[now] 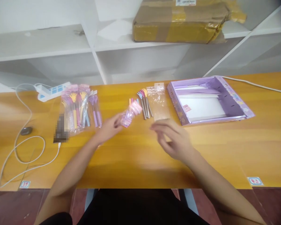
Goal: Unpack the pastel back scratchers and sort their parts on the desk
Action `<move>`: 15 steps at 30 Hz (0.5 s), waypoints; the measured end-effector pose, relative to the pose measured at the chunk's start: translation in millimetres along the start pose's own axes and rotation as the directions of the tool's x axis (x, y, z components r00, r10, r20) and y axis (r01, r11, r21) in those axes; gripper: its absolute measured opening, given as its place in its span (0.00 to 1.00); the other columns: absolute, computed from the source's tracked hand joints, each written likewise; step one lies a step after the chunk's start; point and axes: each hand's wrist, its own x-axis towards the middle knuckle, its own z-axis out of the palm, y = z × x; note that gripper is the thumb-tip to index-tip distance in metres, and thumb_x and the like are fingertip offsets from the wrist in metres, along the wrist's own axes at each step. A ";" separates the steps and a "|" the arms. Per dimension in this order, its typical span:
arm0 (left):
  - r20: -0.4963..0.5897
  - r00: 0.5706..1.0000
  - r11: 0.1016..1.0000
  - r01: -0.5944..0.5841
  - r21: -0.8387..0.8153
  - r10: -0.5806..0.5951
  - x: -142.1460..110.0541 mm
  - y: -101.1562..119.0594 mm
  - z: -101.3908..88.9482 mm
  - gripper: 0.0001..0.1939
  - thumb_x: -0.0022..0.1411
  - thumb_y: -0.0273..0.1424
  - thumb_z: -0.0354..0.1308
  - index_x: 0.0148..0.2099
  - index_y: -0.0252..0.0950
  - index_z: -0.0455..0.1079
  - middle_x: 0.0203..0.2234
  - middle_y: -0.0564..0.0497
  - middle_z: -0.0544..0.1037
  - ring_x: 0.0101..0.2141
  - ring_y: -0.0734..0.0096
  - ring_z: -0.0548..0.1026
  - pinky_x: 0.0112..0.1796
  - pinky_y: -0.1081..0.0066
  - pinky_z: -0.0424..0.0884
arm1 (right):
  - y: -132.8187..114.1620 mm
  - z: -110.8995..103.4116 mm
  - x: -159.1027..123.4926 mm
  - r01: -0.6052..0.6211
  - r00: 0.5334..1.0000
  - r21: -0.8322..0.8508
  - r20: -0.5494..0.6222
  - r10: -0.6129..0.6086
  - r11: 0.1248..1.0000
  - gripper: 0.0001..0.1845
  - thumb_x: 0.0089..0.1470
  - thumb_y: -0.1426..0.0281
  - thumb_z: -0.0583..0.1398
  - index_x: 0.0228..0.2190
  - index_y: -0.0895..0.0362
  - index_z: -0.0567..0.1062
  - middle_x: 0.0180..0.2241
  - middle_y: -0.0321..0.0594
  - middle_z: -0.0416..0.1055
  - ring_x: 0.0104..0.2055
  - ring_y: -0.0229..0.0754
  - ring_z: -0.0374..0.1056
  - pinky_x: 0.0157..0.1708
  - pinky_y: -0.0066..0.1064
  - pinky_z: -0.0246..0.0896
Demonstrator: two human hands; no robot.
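Pink packet: a crinkly pink packet (131, 114), just above the table (135, 165), taken as the clock's centre, with 12 pointing away from the person.
Left hand: the left hand (111, 127) at 8 o'clock, fingertips clamped on the packet's near end.
Right hand: the right hand (173, 139) at 4 o'clock, fingers curled toward the thumb; motion blur means I cannot tell whether they meet or pinch anything.
Loose sticks: metal-shafted sticks (145, 104) with hand-shaped heads in blue, pink and yellow, at 2 o'clock.
Clear bag: a flat clear bag (159, 101), just beside those sticks, farther toward 2 o'clock.
Purple tray: an open purple tray (234, 97) at 3 o'clock.
Bagged sticks: bagged sticks (77, 109) at 9 o'clock.
Carton: a taped carton (178, 26) shelved at 1 o'clock.
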 end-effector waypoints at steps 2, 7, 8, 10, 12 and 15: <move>0.168 0.985 0.965 0.007 -0.260 0.038 -16.1 2.7 23.6 0.38 0.65 0.26 0.58 0.76 0.41 0.63 0.26 0.60 0.59 0.27 0.74 0.57 0.31 0.73 0.54 | 30.6 30.4 0.2 0.001 0.995 -0.115 0.099 0.011 0.993 0.18 0.68 0.76 0.59 0.56 0.51 0.78 0.49 0.50 0.77 0.45 0.50 0.77 0.44 0.43 0.75; 0.364 0.929 0.850 0.134 -0.510 0.071 -31.2 -7.9 53.9 0.41 0.65 0.27 0.58 0.79 0.43 0.60 0.28 0.60 0.50 0.28 0.75 0.51 0.32 0.73 0.50 | 61.0 61.7 -19.2 -0.242 0.957 -0.149 0.126 0.261 0.959 0.16 0.74 0.65 0.58 0.58 0.53 0.78 0.49 0.51 0.73 0.42 0.49 0.75 0.42 0.43 0.74; 0.376 0.924 0.843 0.147 -0.517 0.069 -31.5 -11.2 56.0 0.41 0.65 0.27 0.58 0.79 0.44 0.61 0.28 0.60 0.50 0.28 0.75 0.50 0.31 0.73 0.49 | 63.0 62.3 -21.5 -0.285 0.947 -0.100 0.127 0.296 0.953 0.16 0.74 0.64 0.58 0.57 0.52 0.78 0.48 0.50 0.72 0.45 0.50 0.75 0.45 0.44 0.74; 0.387 0.919 0.834 0.156 -0.530 0.074 -31.5 -17.0 58.6 0.41 0.64 0.26 0.58 0.78 0.45 0.62 0.28 0.60 0.50 0.27 0.75 0.50 0.31 0.74 0.49 | 66.7 61.9 -23.7 -0.366 0.923 0.011 0.133 0.362 0.930 0.15 0.74 0.62 0.58 0.54 0.52 0.79 0.46 0.48 0.71 0.45 0.49 0.73 0.46 0.44 0.73; 0.398 0.913 0.817 0.159 -0.555 0.093 -31.4 -21.2 60.1 0.41 0.63 0.26 0.58 0.78 0.44 0.62 0.28 0.60 0.50 0.27 0.76 0.50 0.30 0.74 0.49 | 70.8 61.4 -24.3 -0.448 0.889 0.105 0.156 0.430 0.888 0.15 0.73 0.60 0.59 0.52 0.53 0.80 0.43 0.46 0.71 0.41 0.48 0.72 0.44 0.44 0.72; 0.439 0.889 0.781 0.180 -0.598 0.131 -31.9 -24.1 61.4 0.41 0.62 0.26 0.58 0.78 0.42 0.63 0.27 0.61 0.50 0.26 0.77 0.50 0.29 0.75 0.50 | 76.3 60.8 -24.7 -0.545 0.835 0.207 0.220 0.504 0.812 0.17 0.72 0.55 0.59 0.46 0.53 0.83 0.42 0.45 0.72 0.43 0.49 0.71 0.45 0.44 0.71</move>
